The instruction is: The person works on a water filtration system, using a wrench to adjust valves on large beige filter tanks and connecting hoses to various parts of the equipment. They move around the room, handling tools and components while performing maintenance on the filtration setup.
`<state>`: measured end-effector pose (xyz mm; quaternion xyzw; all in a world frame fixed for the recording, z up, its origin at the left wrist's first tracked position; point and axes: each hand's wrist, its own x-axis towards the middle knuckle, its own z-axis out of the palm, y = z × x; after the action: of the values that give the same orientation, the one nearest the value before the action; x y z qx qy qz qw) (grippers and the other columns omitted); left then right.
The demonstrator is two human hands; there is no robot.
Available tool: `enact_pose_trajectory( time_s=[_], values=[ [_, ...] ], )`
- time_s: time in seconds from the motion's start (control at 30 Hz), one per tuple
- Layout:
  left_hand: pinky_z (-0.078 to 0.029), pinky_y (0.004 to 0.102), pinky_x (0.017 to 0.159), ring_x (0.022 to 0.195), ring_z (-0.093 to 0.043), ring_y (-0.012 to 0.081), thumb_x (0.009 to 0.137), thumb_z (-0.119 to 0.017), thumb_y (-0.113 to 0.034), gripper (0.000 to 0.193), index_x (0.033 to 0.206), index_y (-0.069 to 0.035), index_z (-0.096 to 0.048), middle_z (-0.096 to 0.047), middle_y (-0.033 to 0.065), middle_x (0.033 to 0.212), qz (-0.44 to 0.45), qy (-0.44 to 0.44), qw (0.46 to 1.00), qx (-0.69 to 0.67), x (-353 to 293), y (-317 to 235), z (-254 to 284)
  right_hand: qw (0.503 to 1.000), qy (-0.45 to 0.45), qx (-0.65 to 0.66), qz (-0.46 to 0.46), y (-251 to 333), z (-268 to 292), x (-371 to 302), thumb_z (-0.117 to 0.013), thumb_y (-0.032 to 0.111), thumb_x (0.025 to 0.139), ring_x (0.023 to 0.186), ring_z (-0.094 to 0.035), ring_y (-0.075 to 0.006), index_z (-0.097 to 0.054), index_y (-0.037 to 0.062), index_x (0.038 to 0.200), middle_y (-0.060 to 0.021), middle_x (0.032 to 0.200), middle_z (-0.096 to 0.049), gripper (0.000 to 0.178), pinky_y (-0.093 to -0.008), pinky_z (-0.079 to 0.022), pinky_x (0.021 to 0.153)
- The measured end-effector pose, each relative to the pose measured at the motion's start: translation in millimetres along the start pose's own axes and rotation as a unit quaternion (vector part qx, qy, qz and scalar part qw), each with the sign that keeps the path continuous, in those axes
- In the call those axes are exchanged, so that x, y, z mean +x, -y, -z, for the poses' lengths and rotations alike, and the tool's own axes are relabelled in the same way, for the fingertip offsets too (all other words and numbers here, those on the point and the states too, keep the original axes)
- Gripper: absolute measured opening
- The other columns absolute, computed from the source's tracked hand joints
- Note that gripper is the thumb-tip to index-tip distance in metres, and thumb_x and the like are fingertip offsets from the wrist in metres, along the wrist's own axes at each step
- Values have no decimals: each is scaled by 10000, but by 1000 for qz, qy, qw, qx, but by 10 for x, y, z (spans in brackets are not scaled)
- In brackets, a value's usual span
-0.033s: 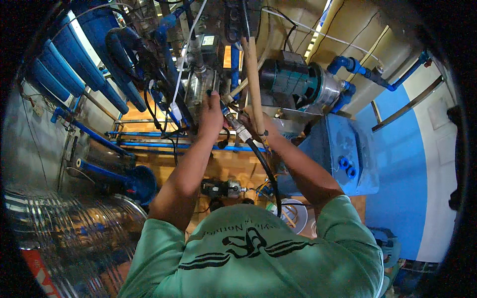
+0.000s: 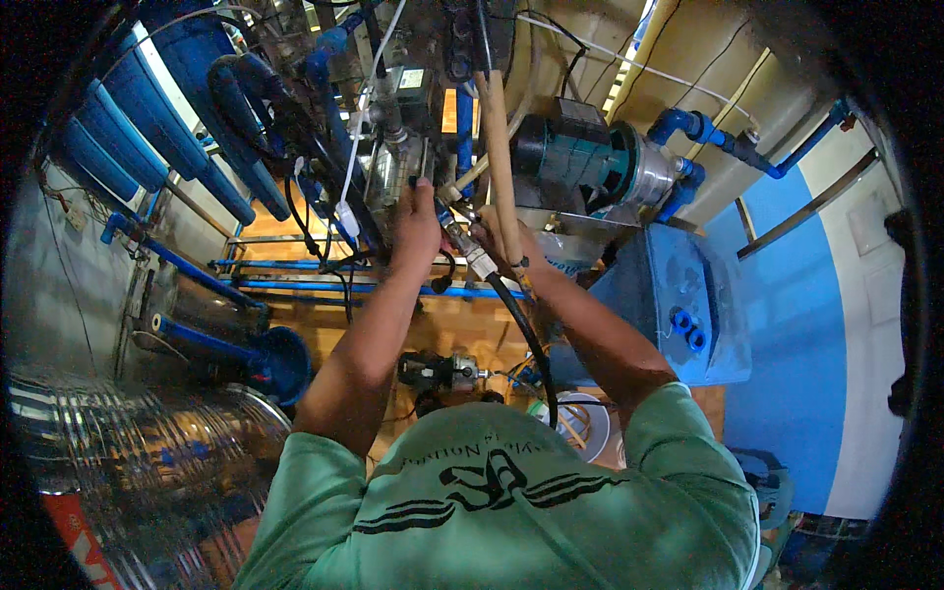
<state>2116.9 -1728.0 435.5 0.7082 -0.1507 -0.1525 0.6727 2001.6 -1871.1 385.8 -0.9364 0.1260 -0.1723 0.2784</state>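
My left hand (image 2: 418, 231) is closed beside a shiny metal cylinder (image 2: 391, 162). A thin bright rod rises just past its fingertips, and what lies inside the grip is hidden. To its right is a metal hose fitting (image 2: 479, 260) with a black hose (image 2: 521, 320) curving down from it. My right hand (image 2: 523, 241) reaches in on the other side of the fitting, partly behind a beige pipe (image 2: 501, 167). Its fingers come close to or touch the fitting, but they are mostly covered.
A green-and-steel motor pump (image 2: 580, 162) stands beyond my right hand, with a blue tank (image 2: 634, 295) nearer. Blue filter housings (image 2: 162, 108) line the far left. A small pump (image 2: 438, 372) and a white bucket (image 2: 598, 433) stand below. Blue pipes (image 2: 334, 288) and loose cables run across the left.
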Motion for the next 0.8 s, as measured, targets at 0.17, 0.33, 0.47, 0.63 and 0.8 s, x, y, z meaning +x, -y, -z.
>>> enact_pose_trajectory(
  time_s=[0.17, 0.33, 0.47, 0.63, 0.8],
  values=[
    [-457, 290, 421, 490, -576, 193, 963, -411, -474, 523, 1084, 27, -497, -563, 109, 728, 33, 31, 997, -61, -262, -419, 12, 993, -68, 93, 22, 159, -100, 256, -536, 137, 842, 929, -597, -355, -516, 54, 1095, -180, 992, -604, 267, -416, -473, 785],
    [-439, 285, 403, 481, -554, 170, 960, -415, -487, 501, 1067, -6, -505, -553, 89, 722, 55, 22, 995, -85, -255, -323, -6, 930, -81, 357, 19, 57, -412, 558, -497, 117, 877, 927, -595, -352, -576, 32, 1059, -183, 996, -610, 216, -400, -482, 801],
    [-493, 346, 601, 720, -613, 256, 959, -386, -509, 564, 1179, 0, -491, -593, 174, 899, 86, 52, 992, -74, -327, -449, -33, 948, -61, 312, 19, -151, -538, 710, -521, 144, 866, 938, -619, -346, -587, 17, 1068, -204, 991, -631, 248, -411, -500, 796],
    [-402, 450, 929, 1079, -527, 415, 964, -342, -500, 607, 1276, 9, -452, -555, 295, 1135, -40, -72, 995, 60, -145, -285, -31, 992, 129, 9, 7, 226, 82, 471, -579, 228, 815, 856, -644, -372, -585, 13, 1074, -207, 922, -657, 337, -446, -521, 751],
    [-353, 460, 994, 1122, -494, 455, 967, -334, -478, 588, 1265, 16, -447, -546, 284, 1190, 31, -24, 998, 55, -9, -206, -18, 970, 207, -120, -27, 983, 971, 138, -654, 189, 732, 840, -651, -380, -634, 6, 900, -236, 877, -653, 248, -456, -530, 712]
  ],
)
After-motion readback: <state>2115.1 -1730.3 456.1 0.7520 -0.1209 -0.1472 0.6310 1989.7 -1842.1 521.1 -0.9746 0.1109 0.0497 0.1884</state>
